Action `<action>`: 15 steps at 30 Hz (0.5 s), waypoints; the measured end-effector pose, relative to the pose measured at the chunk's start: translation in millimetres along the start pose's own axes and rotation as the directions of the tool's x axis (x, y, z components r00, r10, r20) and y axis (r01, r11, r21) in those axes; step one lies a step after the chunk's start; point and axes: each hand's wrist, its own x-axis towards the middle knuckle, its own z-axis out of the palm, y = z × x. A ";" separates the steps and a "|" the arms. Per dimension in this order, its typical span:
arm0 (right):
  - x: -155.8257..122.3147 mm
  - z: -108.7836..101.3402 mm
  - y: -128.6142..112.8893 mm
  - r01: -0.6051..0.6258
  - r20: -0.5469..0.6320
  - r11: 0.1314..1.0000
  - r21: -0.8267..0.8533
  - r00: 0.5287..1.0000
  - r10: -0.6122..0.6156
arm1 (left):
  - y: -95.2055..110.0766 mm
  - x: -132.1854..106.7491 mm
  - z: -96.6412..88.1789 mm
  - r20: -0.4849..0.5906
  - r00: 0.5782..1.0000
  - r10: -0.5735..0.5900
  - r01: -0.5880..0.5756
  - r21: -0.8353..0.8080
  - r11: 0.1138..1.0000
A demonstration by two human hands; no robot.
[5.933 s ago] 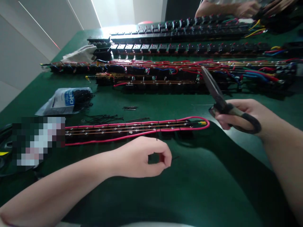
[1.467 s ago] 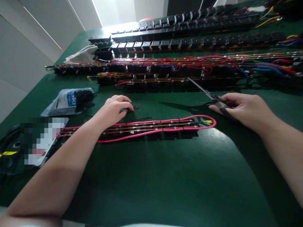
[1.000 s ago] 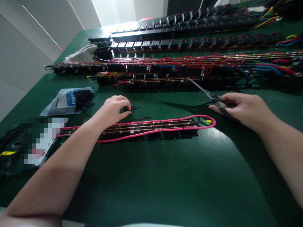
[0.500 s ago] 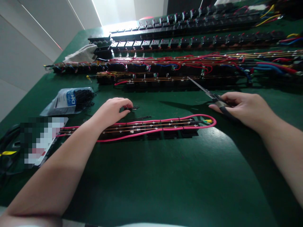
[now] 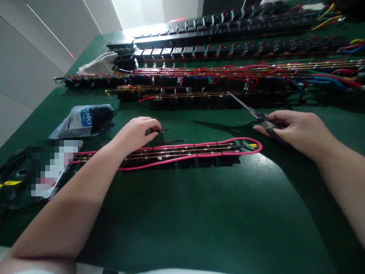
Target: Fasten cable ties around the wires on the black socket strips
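My left hand (image 5: 144, 131) is closed with thumb and fingers together, and small black strips (image 5: 163, 130), possibly cable tie ends, stick out of the pinch. It hovers over or rests at the far side of a socket strip (image 5: 171, 154), lying with its copper bars up. A pink-red wire (image 5: 159, 164) loops around this strip, tied by black cable ties, near a yellow-tipped wire end (image 5: 252, 145). My right hand (image 5: 293, 127) grips scissors (image 5: 248, 108), their long blades together and pointing left toward the back. A loose black cable tie (image 5: 171, 142) lies beside the strip.
A plastic bag of black cable ties (image 5: 98, 120) lies at left. Below it are a blurred-out label (image 5: 61, 163) and black cables (image 5: 11, 194). Several long wired strips (image 5: 199, 74) and socket strips (image 5: 222, 50) span the back of the green table (image 5: 199, 220). A white cloth (image 5: 99, 62) is at back left.
The whole view has shifted very slightly. Both hands keep nearly the same pose, with the same things in their grip.
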 end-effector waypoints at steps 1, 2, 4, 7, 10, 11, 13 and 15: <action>0.0 0.1 0.2 -0.003 -0.003 1.000 -0.003 1.000 0.003 | 0.4 -0.1 -0.3 -0.005 1.000 0.004 -0.004 0.000 1.000; 0.1 0.2 0.5 -0.008 -0.004 1.000 -0.009 1.000 0.008 | 0.7 -0.1 -0.6 -0.008 1.000 0.009 -0.009 -0.004 1.000; 0.3 0.1 1.2 -0.014 -0.009 1.000 -0.026 1.000 0.014 | 1.1 -0.2 -1.3 -0.003 1.000 0.017 -0.017 -0.019 1.000; 0.5 -0.6 1.9 -0.010 -0.012 0.999 -0.040 1.000 0.010 | 1.3 -0.4 -1.9 0.023 0.999 0.026 -0.025 -0.033 0.999; 0.1 -1.2 0.3 -0.020 -0.012 0.999 -0.047 1.000 0.020 | 1.6 -0.6 -1.7 0.027 0.999 0.027 -0.026 -0.018 0.999; -0.1 -1.3 -0.6 -0.026 -0.011 0.999 -0.047 1.000 0.025 | 2.0 -0.6 -1.6 0.022 0.999 0.024 -0.023 -0.013 1.000; -0.3 -1.1 -2.7 -0.030 -0.009 0.999 -0.044 1.000 0.029 | 2.9 -0.7 -1.6 0.012 1.000 0.019 -0.019 -0.006 1.000; -0.4 -0.9 -4.0 -0.032 -0.012 0.998 -0.045 0.999 0.031 | 3.7 -0.7 -1.6 0.007 1.000 0.017 -0.017 0.000 1.000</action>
